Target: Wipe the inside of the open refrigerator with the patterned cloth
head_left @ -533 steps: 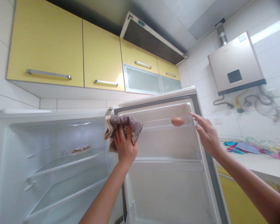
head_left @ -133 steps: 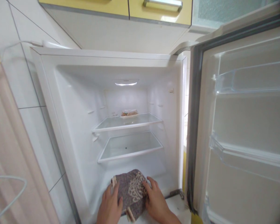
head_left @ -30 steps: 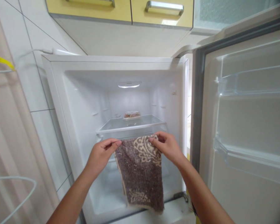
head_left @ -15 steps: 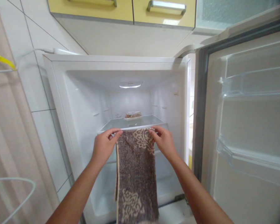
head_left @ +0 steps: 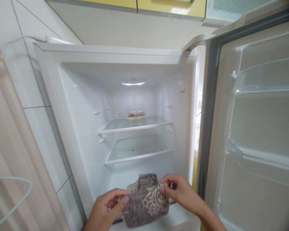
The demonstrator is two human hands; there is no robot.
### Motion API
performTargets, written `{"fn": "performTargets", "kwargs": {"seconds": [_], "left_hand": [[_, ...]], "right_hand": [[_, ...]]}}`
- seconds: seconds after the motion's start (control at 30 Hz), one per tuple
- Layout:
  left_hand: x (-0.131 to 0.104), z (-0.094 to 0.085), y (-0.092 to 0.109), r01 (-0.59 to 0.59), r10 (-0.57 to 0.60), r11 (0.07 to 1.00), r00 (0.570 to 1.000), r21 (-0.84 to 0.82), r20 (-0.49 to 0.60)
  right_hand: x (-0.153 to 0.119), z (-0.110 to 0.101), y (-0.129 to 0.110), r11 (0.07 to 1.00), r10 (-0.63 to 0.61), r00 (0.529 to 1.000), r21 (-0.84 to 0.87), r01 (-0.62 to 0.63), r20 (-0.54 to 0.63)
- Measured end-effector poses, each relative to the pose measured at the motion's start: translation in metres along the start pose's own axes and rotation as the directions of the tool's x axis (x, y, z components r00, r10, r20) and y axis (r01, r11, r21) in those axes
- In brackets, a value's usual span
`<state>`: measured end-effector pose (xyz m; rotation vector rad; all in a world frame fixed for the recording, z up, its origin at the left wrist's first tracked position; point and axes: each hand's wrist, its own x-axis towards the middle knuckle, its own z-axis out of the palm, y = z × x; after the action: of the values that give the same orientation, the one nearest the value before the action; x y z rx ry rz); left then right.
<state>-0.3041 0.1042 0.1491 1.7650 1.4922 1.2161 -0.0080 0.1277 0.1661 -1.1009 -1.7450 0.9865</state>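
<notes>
A dark brown cloth (head_left: 139, 207) with a cream floral pattern and a pale edge is held up low in front of the open fridge (head_left: 73, 134). My left hand (head_left: 108, 207) pinches its upper left corner between thumb and fingers. At the upper right corner, my right hand (head_left: 179, 192) grips it the same way. The cloth bends, and a further part of it shows behind the held edge, towards the fridge.
Two glass shelves, an upper shelf (head_left: 154, 120) and a lower shelf (head_left: 139, 149), sit inside the fridge. A wrapped brown food package (head_left: 136, 115) lies at the back of the upper one. The fridge door (head_left: 262, 125) with clear racks stands wide on the right.
Both hands have come down with the cloth, from the upper shelf's front edge to below the lower shelf. The cloth, which hung straight, is now bent, and both shelves show.
</notes>
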Motion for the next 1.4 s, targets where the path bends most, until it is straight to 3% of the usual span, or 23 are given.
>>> {"fn": "performTargets", "kwargs": {"seconds": [0.1,0.23,0.4,0.53,0.7,0.9,0.97,1.03,1.13,1.2,1.27,1.4], "left_hand": [[0.006,0.019,-0.034,0.078,-0.078,0.997,0.997,0.009,0.004],[0.054,0.035,-0.056,0.103,-0.101,0.993,0.994,0.052,-0.036],[0.116,0.057,-0.086,0.199,-0.190,0.960,0.980,0.199,-0.067],[0.128,0.067,-0.114,0.251,-0.236,0.921,0.968,0.298,-0.088],[0.116,0.070,-0.137,0.267,-0.255,0.857,0.963,0.441,-0.089],[0.097,0.074,-0.137,0.188,-0.152,0.836,0.982,0.516,-0.111],[0.087,0.071,-0.136,0.143,-0.083,0.844,0.987,0.518,-0.137],[0.073,0.066,-0.139,0.079,0.003,0.852,0.988,0.517,-0.155],[0.047,0.058,-0.152,-0.034,0.146,0.844,0.975,0.535,-0.167],[0.030,0.052,-0.165,-0.125,0.277,0.802,0.944,0.584,-0.178],[0.014,0.047,-0.179,-0.214,0.427,0.719,0.887,0.661,-0.177],[-0.011,0.038,-0.201,-0.297,0.626,0.495,0.774,0.817,-0.098]], "right_hand": [[0.013,0.018,0.042,0.997,0.051,0.998,0.054,-0.050,-0.020],[0.059,0.036,0.086,0.991,0.094,0.978,-0.072,-0.109,-0.185],[0.119,0.056,0.118,0.965,0.156,0.948,-0.164,-0.207,-0.279],[0.141,0.073,0.140,0.935,0.188,0.942,-0.242,-0.258,-0.278],[0.144,0.086,0.154,0.888,0.194,0.952,-0.370,-0.274,-0.238],[0.125,0.103,0.127,0.806,0.137,0.965,-0.541,-0.240,-0.224],[0.104,0.116,0.116,0.801,0.061,0.988,-0.583,-0.133,-0.141],[0.080,0.131,0.110,0.797,-0.015,1.000,-0.604,0.028,0.025],[0.053,0.145,0.113,0.801,0.012,0.988,-0.593,0.084,0.156],[0.047,0.144,0.120,0.795,0.026,0.990,-0.604,0.063,0.137],[0.049,0.135,0.129,0.764,0.045,0.997,-0.645,0.006,0.062],[0.056,0.097,0.148,0.648,0.096,0.988,-0.746,-0.152,-0.118]]}}
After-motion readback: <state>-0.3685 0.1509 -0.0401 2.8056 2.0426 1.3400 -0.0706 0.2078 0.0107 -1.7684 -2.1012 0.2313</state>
